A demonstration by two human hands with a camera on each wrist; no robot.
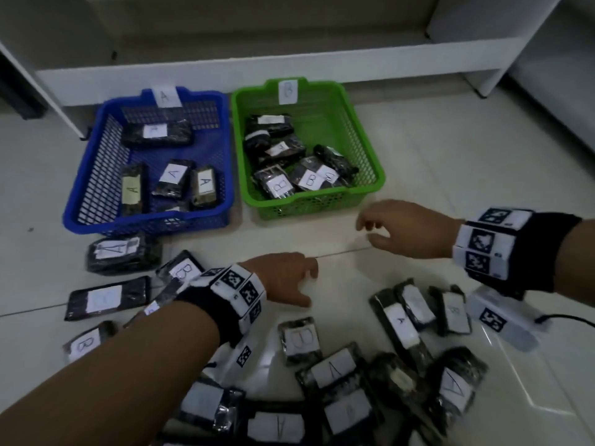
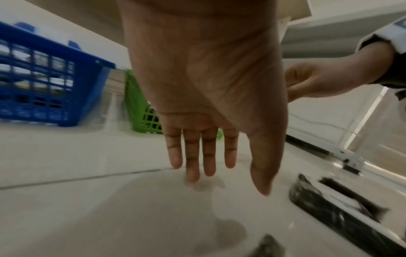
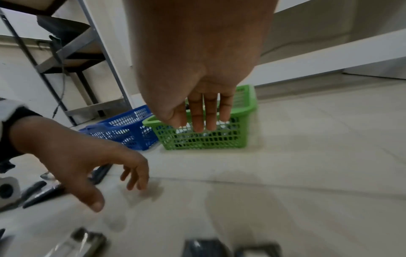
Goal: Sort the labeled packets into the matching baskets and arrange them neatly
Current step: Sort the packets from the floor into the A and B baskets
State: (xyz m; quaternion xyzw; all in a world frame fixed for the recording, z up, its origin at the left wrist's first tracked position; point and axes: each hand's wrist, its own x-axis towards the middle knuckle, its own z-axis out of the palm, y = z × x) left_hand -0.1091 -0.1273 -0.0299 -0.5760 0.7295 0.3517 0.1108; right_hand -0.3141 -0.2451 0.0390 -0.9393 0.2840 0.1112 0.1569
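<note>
A blue basket (image 1: 96, 175) tagged A holds several dark packets with A labels. Beside it on the right a green basket (image 1: 363, 146) tagged B holds several B packets. Loose dark packets lie on the floor near me, among them one marked B (image 1: 301, 341) and one marked A (image 1: 401, 323). My left hand (image 1: 289, 278) hovers empty over bare floor in the middle, its fingers (image 2: 193, 156) straight. My right hand (image 1: 396, 226) hangs empty in front of the green basket (image 3: 204, 139), fingers (image 3: 204, 113) extended and relaxed.
White tiled floor (image 1: 450, 156). A white shelf base (image 1: 257, 69) runs behind the baskets. More packets lie at the left, such as an A packet (image 1: 122, 252) in front of the blue basket. A metal rack (image 3: 72, 52) stands beyond the blue basket (image 3: 123, 127).
</note>
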